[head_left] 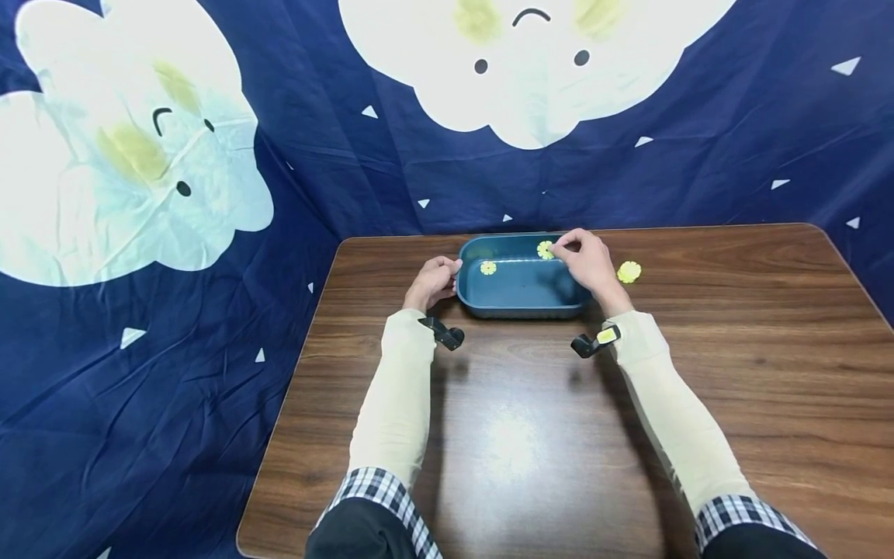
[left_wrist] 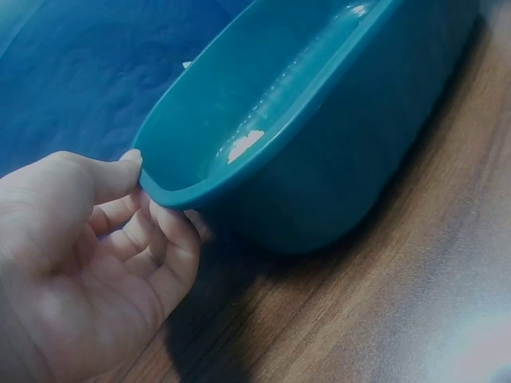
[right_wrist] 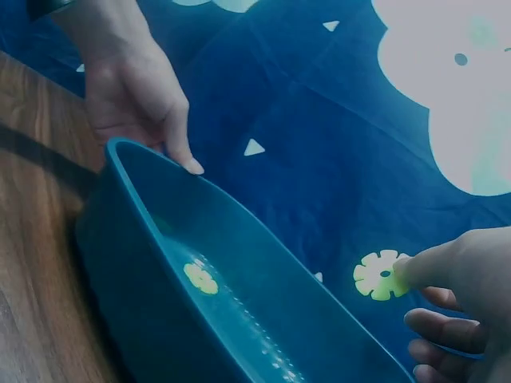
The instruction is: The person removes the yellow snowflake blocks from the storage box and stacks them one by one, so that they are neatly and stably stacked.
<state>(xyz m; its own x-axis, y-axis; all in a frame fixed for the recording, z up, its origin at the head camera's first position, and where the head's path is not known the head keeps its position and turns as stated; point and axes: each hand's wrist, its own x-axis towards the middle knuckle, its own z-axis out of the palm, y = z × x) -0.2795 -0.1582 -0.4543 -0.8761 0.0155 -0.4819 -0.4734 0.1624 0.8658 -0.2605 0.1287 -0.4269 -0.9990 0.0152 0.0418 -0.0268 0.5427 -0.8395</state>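
My left hand (head_left: pixel 434 281) grips the left end of a dark teal plastic basin (head_left: pixel 517 312), its thumb over the rim and the other fingers curled beneath, as the left wrist view shows. My right hand (head_left: pixel 589 260) pinches a yellow flower-shaped disc (right_wrist: pixel 380 275) with a small hole at its centre. In the head view that disc overlaps the back right part of the basin. Inside the basin, toward the left, lies another yellow flower-shaped disc (head_left: pixel 488 268). To the right of the right hand, several yellow flower-shaped discs (head_left: pixel 629 272) lie bunched on the table.
The brown wooden table (head_left: pixel 517 435) backs onto a dark blue curtain (head_left: pixel 335 155) printed with white clouds and small triangles. The basin stands near the table's back edge. Black wrist cameras (head_left: pixel 447 334) sit on both forearms.
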